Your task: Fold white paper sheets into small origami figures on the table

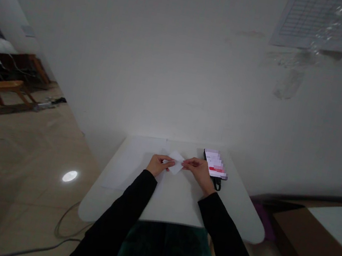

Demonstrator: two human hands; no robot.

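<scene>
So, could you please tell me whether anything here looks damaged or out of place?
The wall looks scuffed: wrinkled patches, probably old tape, cling below the gridded sheet, whose own clear tape looks crumpled.

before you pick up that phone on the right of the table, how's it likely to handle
The phone looks rigid and lies flat, so it probably won't bend, roll or tip. Its smooth screen may feel slippery, and the black cable beside it might drag along.

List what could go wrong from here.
The small white paper square, pinched between the left hand and right hand, could crease or tear if pulled unevenly. The right hand sits beside the black-edged phone and might nudge it. The black left sleeve might drag the large white paper sheet.
</scene>
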